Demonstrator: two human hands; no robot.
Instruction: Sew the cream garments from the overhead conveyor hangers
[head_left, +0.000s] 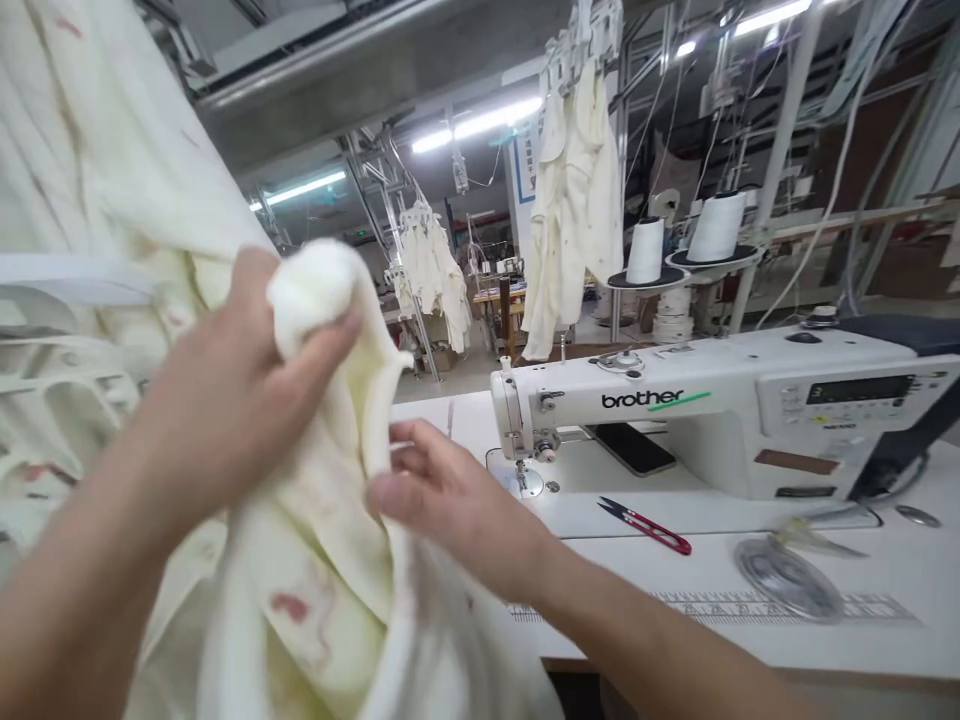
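A cream garment (322,580) with faint reddish prints hangs in front of me, left of the sewing machine. My left hand (247,350) is closed around a bunched upper part of it, the thumb pressed over the cloth. Lower down, my right hand (442,490) pinches the garment's edge between thumb and fingers. More cream cloth (112,150) hangs at the far left, beside white plastic hangers (67,390). The lower part of the garment runs out of view and is blurred.
A white Brother sewing machine (705,410) stands on the table at right. Red-handled thread snips (652,530), a black phone (634,447), a clear round dish (787,578) and a ruler strip (870,607) lie around it. Thread cones (716,228) and hanging garments (574,190) are behind.
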